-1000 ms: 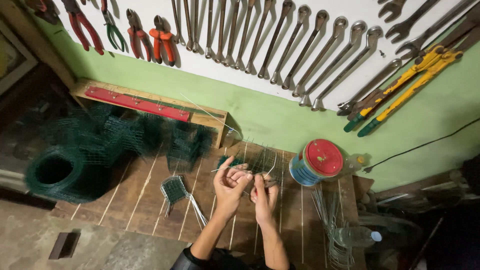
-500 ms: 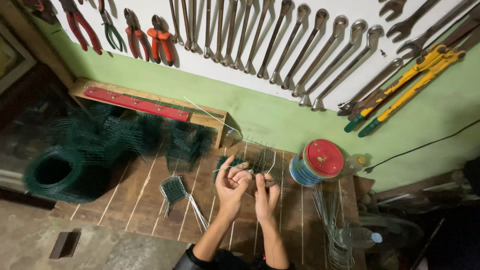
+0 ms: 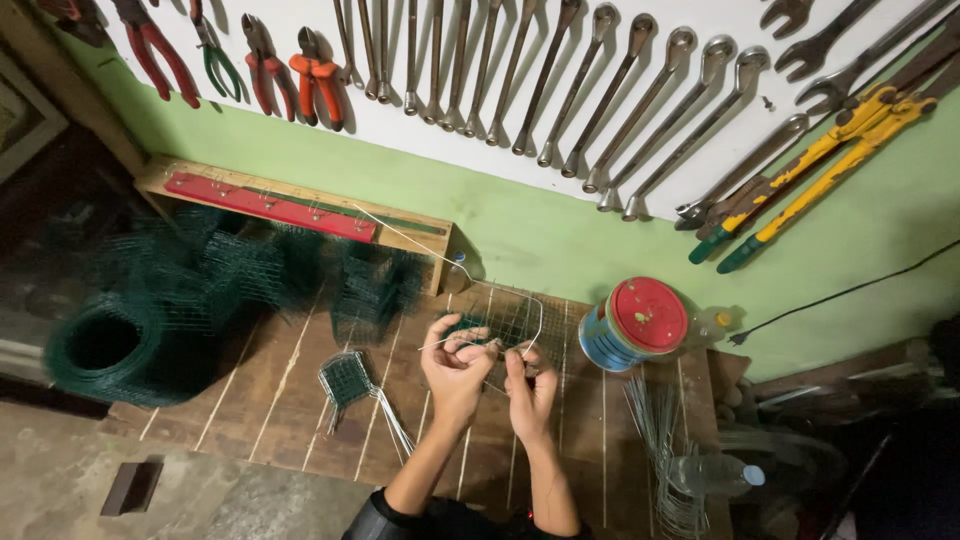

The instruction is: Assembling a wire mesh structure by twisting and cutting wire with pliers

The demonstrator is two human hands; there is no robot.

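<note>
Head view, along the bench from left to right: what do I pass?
Mesh roll → small mesh piece → left hand → right hand → red-lidded tin → wire bundle

Both bare forearms are stretched forward from the bottom edge of the view, elbows bent slightly and wrists drawn close together. The left hand (image 3: pixel 455 362) is held a little higher, its back turned toward the camera, fingers curled inward and thumb pressed against the fingertips. The right hand (image 3: pixel 530 385) is set just beside it, nearly touching, fingers bent in what appears to be a pinch, though the fingertips are partly hidden.
</note>
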